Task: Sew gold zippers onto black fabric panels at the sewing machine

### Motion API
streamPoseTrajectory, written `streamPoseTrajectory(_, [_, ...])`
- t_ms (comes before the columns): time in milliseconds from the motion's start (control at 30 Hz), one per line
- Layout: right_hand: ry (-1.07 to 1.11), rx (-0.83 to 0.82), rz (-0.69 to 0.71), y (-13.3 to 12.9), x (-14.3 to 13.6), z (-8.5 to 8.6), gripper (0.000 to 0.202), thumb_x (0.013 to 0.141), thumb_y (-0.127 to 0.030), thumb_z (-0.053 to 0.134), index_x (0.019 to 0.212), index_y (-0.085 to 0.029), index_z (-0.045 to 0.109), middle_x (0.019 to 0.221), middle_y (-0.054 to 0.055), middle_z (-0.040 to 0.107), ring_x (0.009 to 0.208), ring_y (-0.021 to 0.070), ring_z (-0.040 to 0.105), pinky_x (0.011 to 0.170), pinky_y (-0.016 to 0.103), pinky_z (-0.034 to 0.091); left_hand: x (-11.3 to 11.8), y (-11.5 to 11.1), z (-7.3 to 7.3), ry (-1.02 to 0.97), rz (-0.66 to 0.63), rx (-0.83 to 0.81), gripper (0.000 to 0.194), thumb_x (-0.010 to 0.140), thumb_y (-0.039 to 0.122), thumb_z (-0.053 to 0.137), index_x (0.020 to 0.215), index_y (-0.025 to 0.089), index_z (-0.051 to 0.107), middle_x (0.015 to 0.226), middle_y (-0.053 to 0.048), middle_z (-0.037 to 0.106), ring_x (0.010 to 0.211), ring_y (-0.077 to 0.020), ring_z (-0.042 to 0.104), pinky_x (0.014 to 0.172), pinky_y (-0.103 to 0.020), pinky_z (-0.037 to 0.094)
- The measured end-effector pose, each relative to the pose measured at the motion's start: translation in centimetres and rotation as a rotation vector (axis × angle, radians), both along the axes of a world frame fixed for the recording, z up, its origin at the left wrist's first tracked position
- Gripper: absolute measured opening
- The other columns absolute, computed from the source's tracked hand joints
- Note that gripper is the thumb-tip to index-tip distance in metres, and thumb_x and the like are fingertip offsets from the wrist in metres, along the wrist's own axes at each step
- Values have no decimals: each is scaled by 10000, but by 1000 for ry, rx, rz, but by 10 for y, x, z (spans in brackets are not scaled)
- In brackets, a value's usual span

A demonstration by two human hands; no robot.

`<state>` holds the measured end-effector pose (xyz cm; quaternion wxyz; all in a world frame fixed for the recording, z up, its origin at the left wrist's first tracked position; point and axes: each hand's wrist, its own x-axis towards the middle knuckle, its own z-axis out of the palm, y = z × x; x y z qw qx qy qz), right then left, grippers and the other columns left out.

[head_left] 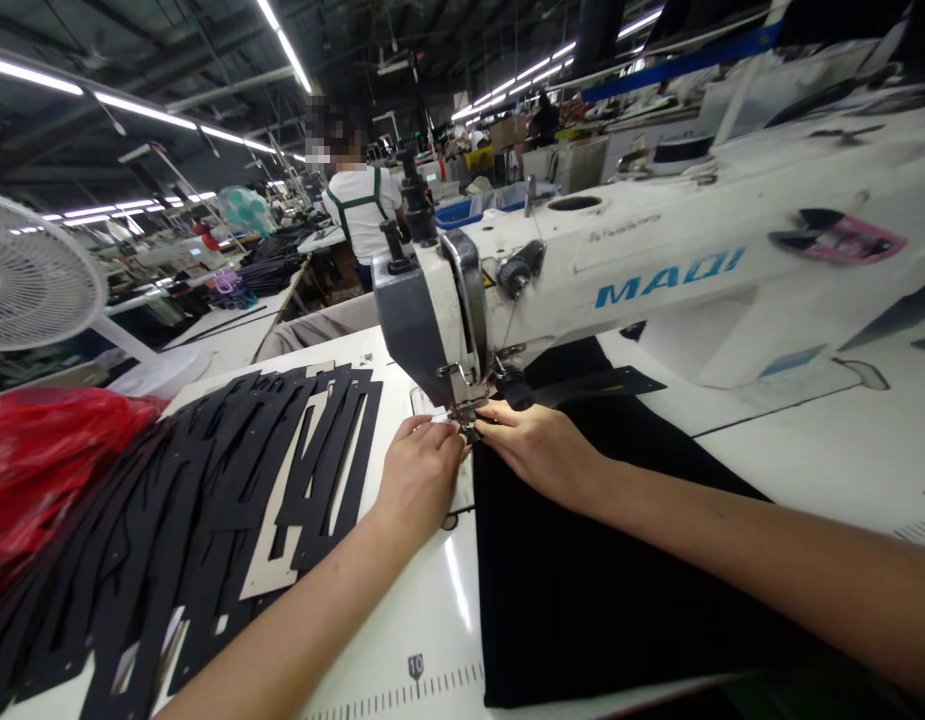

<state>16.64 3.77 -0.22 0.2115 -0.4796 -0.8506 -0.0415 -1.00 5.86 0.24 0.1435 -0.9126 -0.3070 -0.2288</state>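
Note:
A white sewing machine [657, 260] stands over the white table. Black fabric [582, 560] lies under its needle area and spreads toward the front edge. My left hand [424, 475] is at the left of the presser foot [468, 415], fingers curled together near a small white piece at the fabric's edge; what they grip is hidden. From the right, my right hand [541, 445] reaches the foot with its fingers extended, resting on the black fabric close to the needle. The two hands' fingertips are almost touching.
Many black cut strips [169, 500] cover the table's left side, with a beige piece [271, 550] among them. Beyond are a red plastic bag [49, 460] and a white fan [34, 270]. A person in a white shirt [364, 215] stands behind the machine.

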Motion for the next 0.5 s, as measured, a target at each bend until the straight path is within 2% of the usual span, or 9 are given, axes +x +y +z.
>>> streamPoseTrajectory(300, [23,28,12,3,0,-2,181,858,-112,500,935,-178,649,1047,66,630,870,189,593,762,289,466,0,1,-1,-15,25,-13,96,835,160,568,750,142,609,787,-53,671,738,-189,624,770,-352,473])
streamPoseTrajectory(500, [91,29,-1,2,-8,-1,218,861,-102,469,969,-180,642,1017,75,636,907,191,593,813,294,466,1,1,-6,-114,35,-9,127,830,112,534,729,154,600,809,-49,679,733,-176,630,820,-373,461])
